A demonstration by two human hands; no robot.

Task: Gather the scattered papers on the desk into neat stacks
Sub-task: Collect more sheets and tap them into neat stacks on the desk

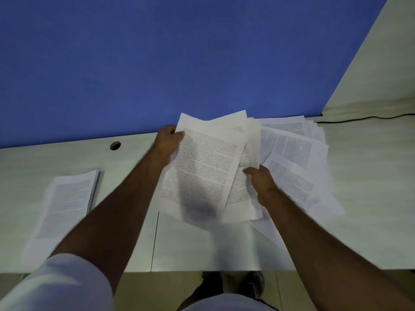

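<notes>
Two hands were in view over a pale, wood-grained desk (359,198) backed by a matte blue partition (157,63). The left hand (169,138) gripped the upper left edge of a loose bundle of printed sheets (202,167), fingers curled behind and thumb on the face. The right hand (261,178) pinched the same bundle at its right side, thumb on top. The bundle was thin white paper, rectangular, dense with black text, fanned unevenly and raised off the surface; the sheet count could not be told. Further scattered sheets (296,153) lay overlapping on the desk at right, under and beyond the bundle. One squared stack (67,203) lay flat at left, well apart, its edges aligned. One round cable hole (115,145) pierced the desk near the partition. One black cable (368,117) ran along the far right.
</notes>
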